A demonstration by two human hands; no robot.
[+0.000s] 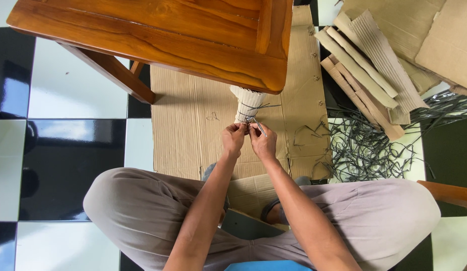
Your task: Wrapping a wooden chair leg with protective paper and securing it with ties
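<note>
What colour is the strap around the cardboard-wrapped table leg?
Dark grey, a thin plastic strap; the head view shows it.

Bare forearms; grey-beige trousers (374,216); blue shirt hem (266,266).

Wrapped table leg (247,105) stands on cardboard sheet (193,125), straps (364,145) at right.

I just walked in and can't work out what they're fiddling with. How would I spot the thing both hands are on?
Find the wooden table, then follow its near right corner down to the leg wrapped in pale ribbed cardboard. Both the left hand and right hand pinch a thin dark strap there. Unlike the loose tangle of straps on the floor, this one circles the wrapped leg.
</note>
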